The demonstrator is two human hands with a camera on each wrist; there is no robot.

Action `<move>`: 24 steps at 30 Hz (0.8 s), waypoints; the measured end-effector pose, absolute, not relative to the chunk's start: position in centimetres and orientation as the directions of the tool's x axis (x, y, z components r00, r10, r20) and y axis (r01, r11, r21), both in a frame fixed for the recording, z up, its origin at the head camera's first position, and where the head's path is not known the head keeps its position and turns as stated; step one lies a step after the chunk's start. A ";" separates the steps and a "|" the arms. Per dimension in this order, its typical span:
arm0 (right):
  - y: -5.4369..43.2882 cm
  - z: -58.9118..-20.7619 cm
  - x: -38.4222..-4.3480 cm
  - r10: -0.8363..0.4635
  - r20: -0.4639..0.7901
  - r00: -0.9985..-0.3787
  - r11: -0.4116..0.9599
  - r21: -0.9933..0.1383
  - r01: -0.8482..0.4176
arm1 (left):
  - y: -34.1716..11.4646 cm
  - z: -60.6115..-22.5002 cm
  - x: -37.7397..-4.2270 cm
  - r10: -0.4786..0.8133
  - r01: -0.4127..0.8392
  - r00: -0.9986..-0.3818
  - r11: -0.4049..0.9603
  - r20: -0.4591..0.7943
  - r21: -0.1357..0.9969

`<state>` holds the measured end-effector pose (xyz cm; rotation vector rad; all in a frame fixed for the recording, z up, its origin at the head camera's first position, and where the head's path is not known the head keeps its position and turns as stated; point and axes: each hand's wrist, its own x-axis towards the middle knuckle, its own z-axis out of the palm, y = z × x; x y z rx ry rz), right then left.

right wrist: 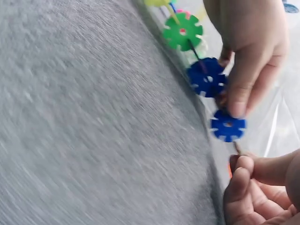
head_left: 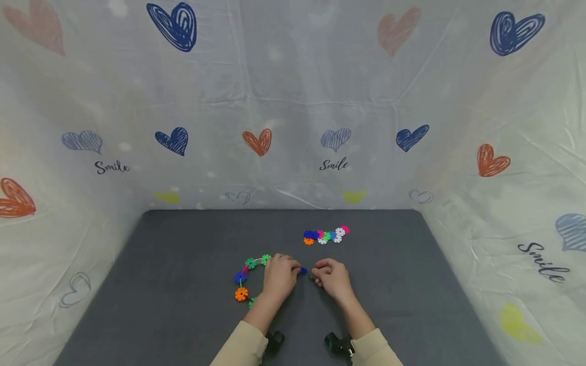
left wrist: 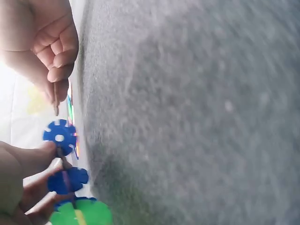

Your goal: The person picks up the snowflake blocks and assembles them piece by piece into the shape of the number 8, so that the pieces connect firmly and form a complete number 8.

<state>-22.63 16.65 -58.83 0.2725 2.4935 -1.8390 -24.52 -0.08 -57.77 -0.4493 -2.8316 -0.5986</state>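
My left hand point(head_left: 280, 274) pinches the end of a chain of interlocking snowflake discs, by the blue disc point(left wrist: 59, 137) at its tip. Behind that one come another blue disc point(right wrist: 206, 77) and a green disc point(right wrist: 183, 32), joined by discs seen edge-on. The chain curves round to the left on the table, with an orange disc point(head_left: 241, 294) and a blue disc point(head_left: 240, 277); my left hand and forearm hide part of it. My right hand point(head_left: 334, 278) pinches a brown snowflake disc point(left wrist: 56, 105), edge-on, close in front of the tip disc's rim.
Loose snowflake discs point(head_left: 326, 236) in several colours lie in a row farther back on the dark grey table point(head_left: 183, 254). A pale curtain point(head_left: 293, 112) printed with hearts stands behind the table and along both sides.
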 end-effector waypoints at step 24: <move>16.2 -59.3 -22.8 0.044 -0.045 -0.998 0.225 -0.973 0.054 | -1.2 -58.1 -24.4 0.315 0.479 -0.846 0.802 0.430 0.356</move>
